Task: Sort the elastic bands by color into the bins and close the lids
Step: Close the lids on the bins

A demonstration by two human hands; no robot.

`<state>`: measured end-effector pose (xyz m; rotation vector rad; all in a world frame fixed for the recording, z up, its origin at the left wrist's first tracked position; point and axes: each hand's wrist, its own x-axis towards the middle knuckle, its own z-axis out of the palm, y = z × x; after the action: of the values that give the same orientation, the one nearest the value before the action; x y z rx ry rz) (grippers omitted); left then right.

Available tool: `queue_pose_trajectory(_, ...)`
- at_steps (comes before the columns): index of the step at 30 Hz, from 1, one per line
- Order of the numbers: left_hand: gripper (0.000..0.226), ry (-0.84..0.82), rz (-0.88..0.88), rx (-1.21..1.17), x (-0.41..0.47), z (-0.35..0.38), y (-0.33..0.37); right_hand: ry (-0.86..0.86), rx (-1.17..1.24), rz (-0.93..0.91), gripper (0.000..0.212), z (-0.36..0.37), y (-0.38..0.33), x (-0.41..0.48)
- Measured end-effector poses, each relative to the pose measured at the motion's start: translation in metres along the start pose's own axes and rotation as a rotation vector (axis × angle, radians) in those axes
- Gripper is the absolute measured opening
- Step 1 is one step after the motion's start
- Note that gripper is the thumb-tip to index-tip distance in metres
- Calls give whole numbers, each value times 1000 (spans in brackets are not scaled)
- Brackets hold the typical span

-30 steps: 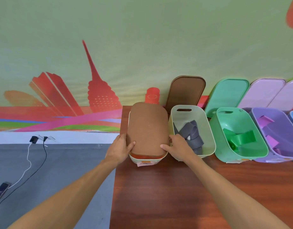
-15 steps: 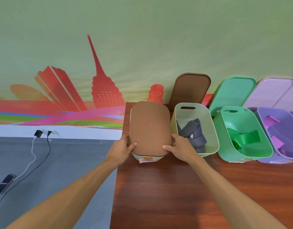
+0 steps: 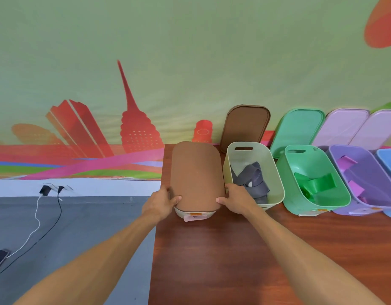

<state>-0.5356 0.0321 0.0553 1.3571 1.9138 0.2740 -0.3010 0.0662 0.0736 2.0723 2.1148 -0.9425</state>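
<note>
Both arms reach forward, left hand (image 3: 160,202) and right hand (image 3: 236,200) gripping the brown lid (image 3: 196,175) by its near corners, thumbs on top, over the cream bin (image 3: 194,215).

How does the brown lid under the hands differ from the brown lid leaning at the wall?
The pressed lid lies flat on the leftmost bin; the leaning lid stands tilted against the wall behind the cream bin. The left hand and right hand grip the pressed lid's near corners; no hand touches the leaning lid. The pressed lid shows a smooth face, the leaning lid a raised border. Both are brown rounded rectangles.
</note>
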Motion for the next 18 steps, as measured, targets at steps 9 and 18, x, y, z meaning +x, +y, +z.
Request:
queue_pose_trajectory(9,45,228,345,251,7,-34,54,156,-106,5,23,-63,9,-24)
queue_pose_trajectory(18,39,82,365,362,58,-27,165,228,-200,-118,25,-170,59,33)
